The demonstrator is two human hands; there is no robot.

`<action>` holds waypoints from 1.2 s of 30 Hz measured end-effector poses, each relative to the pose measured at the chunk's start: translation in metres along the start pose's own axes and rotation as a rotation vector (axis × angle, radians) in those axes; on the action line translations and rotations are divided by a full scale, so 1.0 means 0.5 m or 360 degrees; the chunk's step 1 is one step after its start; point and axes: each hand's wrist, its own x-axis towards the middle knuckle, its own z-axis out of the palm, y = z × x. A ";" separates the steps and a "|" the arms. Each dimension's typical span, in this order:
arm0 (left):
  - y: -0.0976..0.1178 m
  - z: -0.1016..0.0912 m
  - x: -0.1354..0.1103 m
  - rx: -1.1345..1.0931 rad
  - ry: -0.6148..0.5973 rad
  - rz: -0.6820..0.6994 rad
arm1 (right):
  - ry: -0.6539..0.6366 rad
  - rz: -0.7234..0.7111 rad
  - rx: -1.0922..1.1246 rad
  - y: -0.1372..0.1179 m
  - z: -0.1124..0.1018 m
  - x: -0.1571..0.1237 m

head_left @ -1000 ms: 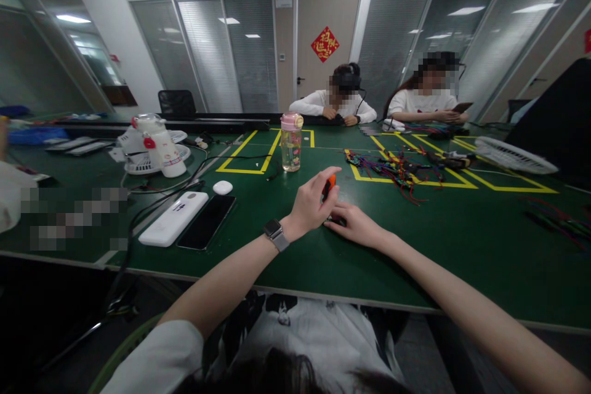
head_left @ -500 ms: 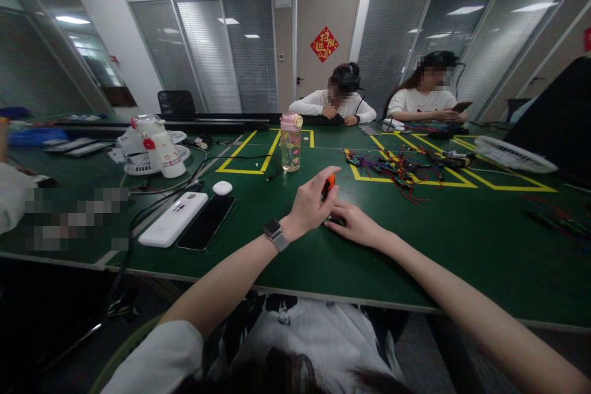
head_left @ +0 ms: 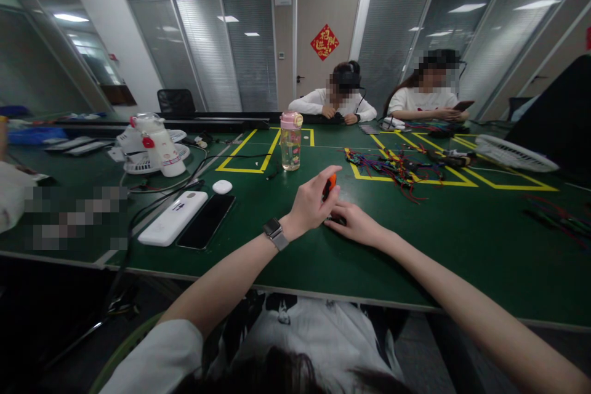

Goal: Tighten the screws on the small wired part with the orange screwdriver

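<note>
Above the green table [head_left: 286,265], my left hand [head_left: 310,202] is closed around an upright orange-and-black tool handle [head_left: 330,184]. Its index finger bends over the top, and the lower end of the tool is hidden behind my fingers. Close beside it on the right, my right hand [head_left: 357,226] rests low on the tabletop. Its thumb and fingers are closed on a small dark part [head_left: 339,220], mostly covered, whose kind I cannot make out. The two hands nearly touch at their fingertips.
A pink-lidded bottle [head_left: 290,143] stands beyond my hands. To the left lie a white power bank [head_left: 173,220], a phone [head_left: 206,222], a white round case [head_left: 222,187] and black cables. Tangled wired boards [head_left: 397,166] lie at right. Two people sit across the table.
</note>
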 end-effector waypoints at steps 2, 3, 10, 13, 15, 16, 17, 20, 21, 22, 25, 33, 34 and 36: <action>0.000 0.000 0.000 0.0008 -0.0011 -0.0001 | -0.0001 0.0003 -0.0004 0.001 0.000 0.000; 0.001 -0.001 0.000 0.0012 -0.0015 -0.0003 | -0.0004 0.0005 -0.0009 0.001 0.000 0.000; 0.002 -0.002 0.001 0.0016 -0.0045 -0.0015 | -0.0002 0.0001 0.0003 -0.001 -0.002 0.000; 0.002 -0.003 0.001 0.0046 -0.0050 -0.0009 | -0.0004 0.0000 -0.0002 -0.001 -0.002 0.000; 0.002 -0.002 0.001 0.0060 -0.0034 -0.0005 | -0.0006 -0.0005 -0.0019 0.000 -0.001 0.000; 0.003 -0.002 0.000 0.0058 -0.0026 -0.0004 | -0.0006 -0.0007 -0.0026 0.000 0.000 0.000; 0.003 -0.002 0.000 0.0051 -0.0020 -0.0004 | -0.0005 -0.0007 -0.0031 0.000 0.000 0.000; 0.003 -0.002 0.000 0.0021 -0.0017 -0.0005 | -0.0003 -0.0004 -0.0027 0.001 0.000 0.000; 0.003 -0.002 0.001 0.0017 -0.0016 -0.0007 | -0.0005 -0.0004 -0.0022 0.001 0.000 0.000; 0.003 -0.002 0.001 0.0015 -0.0017 -0.0008 | -0.0006 -0.0003 -0.0019 0.000 0.000 0.001; 0.003 -0.003 0.001 0.0013 -0.0026 -0.0013 | -0.0003 -0.0006 -0.0010 0.000 -0.001 0.001; 0.003 -0.001 0.001 -0.0017 -0.0025 -0.0022 | 0.0002 -0.0007 -0.0025 0.001 -0.002 0.000; 0.003 -0.001 0.001 -0.0016 -0.0025 -0.0022 | 0.0005 -0.0006 -0.0024 0.001 -0.001 0.000; 0.004 -0.001 0.001 -0.0015 -0.0028 -0.0021 | 0.0003 -0.0003 -0.0019 0.001 -0.001 0.000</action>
